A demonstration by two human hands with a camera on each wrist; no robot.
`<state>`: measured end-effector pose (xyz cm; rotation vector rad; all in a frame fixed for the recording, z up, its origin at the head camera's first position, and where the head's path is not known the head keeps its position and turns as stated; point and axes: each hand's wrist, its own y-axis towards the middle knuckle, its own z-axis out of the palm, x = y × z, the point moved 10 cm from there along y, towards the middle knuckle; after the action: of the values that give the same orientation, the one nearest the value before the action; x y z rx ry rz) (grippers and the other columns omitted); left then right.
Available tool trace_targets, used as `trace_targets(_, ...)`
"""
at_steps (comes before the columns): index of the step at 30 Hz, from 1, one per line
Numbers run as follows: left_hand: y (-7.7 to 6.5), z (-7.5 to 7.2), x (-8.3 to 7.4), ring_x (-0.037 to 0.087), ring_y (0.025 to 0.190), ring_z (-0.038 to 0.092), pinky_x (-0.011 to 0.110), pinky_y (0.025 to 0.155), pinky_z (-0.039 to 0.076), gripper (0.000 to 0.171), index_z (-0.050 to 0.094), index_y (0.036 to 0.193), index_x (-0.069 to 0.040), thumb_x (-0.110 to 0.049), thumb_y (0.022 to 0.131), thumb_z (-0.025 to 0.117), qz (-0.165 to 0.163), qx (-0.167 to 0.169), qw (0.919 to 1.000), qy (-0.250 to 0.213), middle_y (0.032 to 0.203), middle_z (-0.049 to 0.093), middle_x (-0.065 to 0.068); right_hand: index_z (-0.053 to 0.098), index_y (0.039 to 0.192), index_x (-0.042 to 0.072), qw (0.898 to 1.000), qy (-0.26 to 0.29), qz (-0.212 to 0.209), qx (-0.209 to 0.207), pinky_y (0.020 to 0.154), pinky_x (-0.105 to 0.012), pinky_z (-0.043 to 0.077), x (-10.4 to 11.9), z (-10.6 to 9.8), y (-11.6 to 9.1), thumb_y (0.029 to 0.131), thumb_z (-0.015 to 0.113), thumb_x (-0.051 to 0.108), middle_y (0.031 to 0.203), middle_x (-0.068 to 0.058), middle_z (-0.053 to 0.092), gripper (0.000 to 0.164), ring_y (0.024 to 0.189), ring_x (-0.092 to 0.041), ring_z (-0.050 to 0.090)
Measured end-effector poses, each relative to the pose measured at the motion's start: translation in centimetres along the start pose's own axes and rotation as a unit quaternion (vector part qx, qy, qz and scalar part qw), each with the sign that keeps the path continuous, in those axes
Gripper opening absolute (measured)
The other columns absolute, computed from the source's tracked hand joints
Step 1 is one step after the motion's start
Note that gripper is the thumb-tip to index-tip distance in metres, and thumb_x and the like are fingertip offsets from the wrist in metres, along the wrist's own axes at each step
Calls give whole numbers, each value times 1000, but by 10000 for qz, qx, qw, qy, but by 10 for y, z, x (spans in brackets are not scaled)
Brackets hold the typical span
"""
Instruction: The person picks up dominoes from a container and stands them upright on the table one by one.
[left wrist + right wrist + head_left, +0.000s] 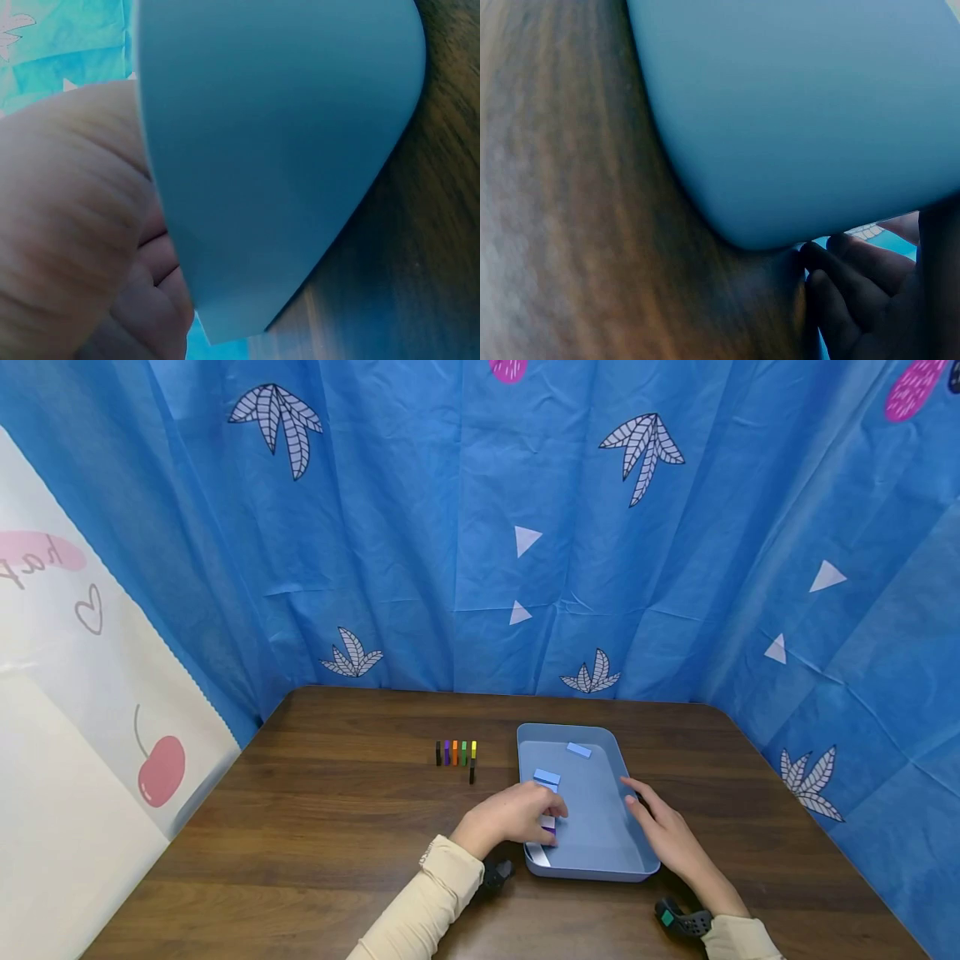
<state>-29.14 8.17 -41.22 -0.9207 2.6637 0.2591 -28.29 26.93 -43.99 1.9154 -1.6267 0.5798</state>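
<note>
A light blue tray (600, 852) lies on the table, with blue blocks (547, 777) along its left side and another blue block (579, 750) near its far end. My left hand (517, 814) reaches over the tray's left wall, thumb and fingers curled round a small white and purple block (549, 823). The hand hides part of that block. My right hand (663, 831) is at the tray's right wall, its fingertips at the rim and its fingers fairly straight. In the wrist views, the tray's outer wall (277, 150) covers most of the work.
Left of the tray, several small coloured blocks (454, 753) stand in a row on the brown wooden table (337, 810), with a black block (472, 772) in front. A blue patterned curtain (480, 527) hangs behind the table. A white printed cloth (82, 693) is at the left.
</note>
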Motion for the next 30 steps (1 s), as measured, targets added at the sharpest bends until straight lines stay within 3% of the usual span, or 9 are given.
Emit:
trace_targets(7, 2, -3, 7, 7, 108, 67, 20, 96, 53, 34, 74, 123, -11, -27, 94, 76, -176, -386, 9989, -215, 120, 74, -1, 38, 157, 9, 10000, 15, 15, 8, 107, -70, 40, 0, 0, -1, 113, 37, 37, 159, -27, 40, 52, 140, -51, 45)
trace_targets(13, 2, -3, 11, 14, 119, 63, 25, 102, 52, 33, 72, 126, -11, -28, 98, 70, -384, -686, 9968, 171, 127, 69, 1, 38, 157, 9, 10000, 30, -26, 19, 107, -69, 40, 2, 0, 1, 113, 37, 37, 159, -27, 41, 53, 139, -50, 47)
trace_targets(22, 3, -1, 6, 16, 117, 61, 23, 103, 49, 30, 74, 122, -12, -28, 97, 70, -342, -709, 9939, 771, 127, 69, 1, 37, 158, 8, 10000, 57, 44, 70, 108, -69, 39, 1, 0, 0, 113, 37, 38, 160, -27, 39, 54, 140, -51, 45)
trace_targets(30, 3, 1, 7, 17, 124, 60, 31, 113, 44, 30, 73, 123, -12, -28, 98, 69, -315, -699, 9954, 580, 130, 67, 2, 37, 158, 8, 10000, 73, 4, 42, 109, -70, 38, 0, 1, -1, 113, 37, 37, 159, -28, 39, 53, 140, -52, 44)
